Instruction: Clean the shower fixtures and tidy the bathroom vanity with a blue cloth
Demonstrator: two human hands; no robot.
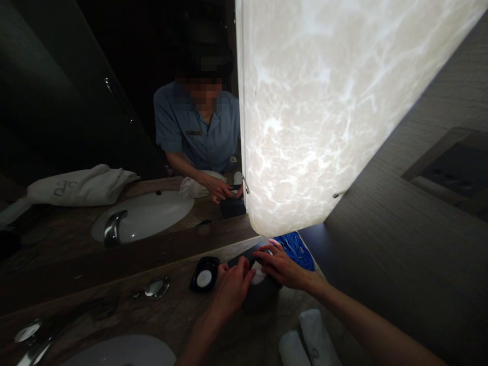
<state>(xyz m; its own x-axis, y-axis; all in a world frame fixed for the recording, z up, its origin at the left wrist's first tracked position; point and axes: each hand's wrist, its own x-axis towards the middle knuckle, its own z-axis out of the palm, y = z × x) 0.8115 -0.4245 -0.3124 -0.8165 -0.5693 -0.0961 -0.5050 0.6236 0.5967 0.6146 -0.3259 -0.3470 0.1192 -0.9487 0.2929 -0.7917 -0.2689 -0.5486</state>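
On the stone vanity top stands a dark tissue box (261, 295), with a white tissue (258, 273) showing at its top opening. My left hand (231, 291) grips the box's near side. My right hand (281, 264) lies across its top, with the fingers beside the white tissue and reaching the far edge. Both hands partly hide the box. Just left of my left hand, a black oval soap dish (205, 274) holds a round white soap.
A folded blue cloth (297, 250) lies behind the box, below a glowing marble-patterned panel (305, 112). Rolled white towels (316, 338) sit at the front right. A basin (122, 352) and chrome faucet (34, 352) are at the lower left. A large mirror reflects a person in a blue shirt (198, 134).
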